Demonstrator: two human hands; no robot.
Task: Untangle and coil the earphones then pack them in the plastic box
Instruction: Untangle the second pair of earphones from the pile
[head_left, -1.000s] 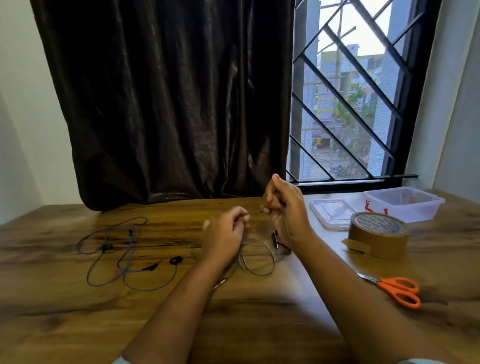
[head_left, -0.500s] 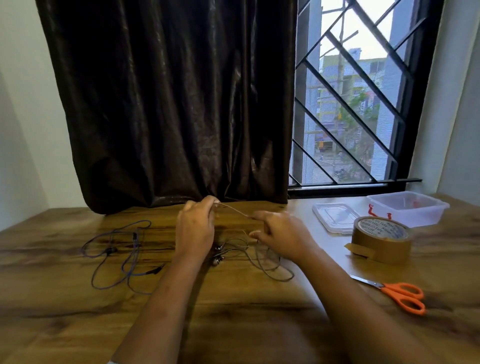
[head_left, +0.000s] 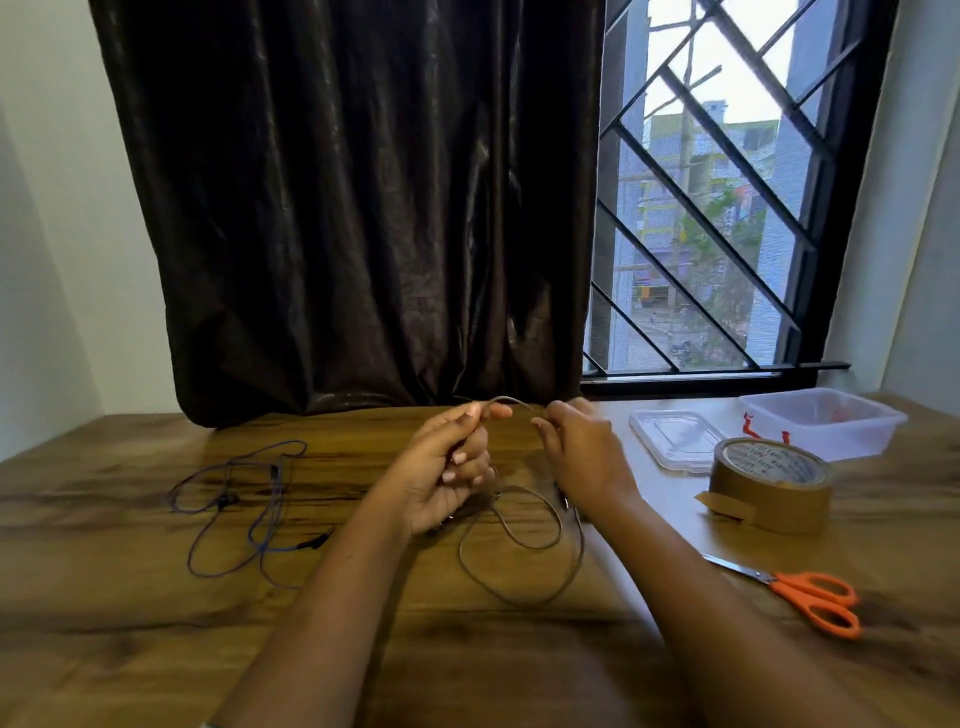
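A grey earphone cable (head_left: 519, 566) hangs in loose loops from both hands down onto the wooden table (head_left: 156, 623). My left hand (head_left: 449, 467) grips one stretch of it with curled fingers, palm turned up. My right hand (head_left: 582, 452) pinches the same cable a short way to the right, and a short arc of cable spans between the two hands. A second, blue earphone set (head_left: 244, 509) lies tangled on the table at the left. The clear plastic box (head_left: 831, 421) stands open at the far right, its lid (head_left: 675, 439) lying flat beside it.
A roll of brown packing tape (head_left: 769, 488) sits right of my right hand. Orange-handled scissors (head_left: 810, 597) lie near the table's right front. A dark curtain (head_left: 363, 208) and a barred window (head_left: 717, 208) stand behind the table.
Both hands have come together at the middle and lifted the grey cable; my left hand has turned palm up. The loops beneath have spread wider on the table.
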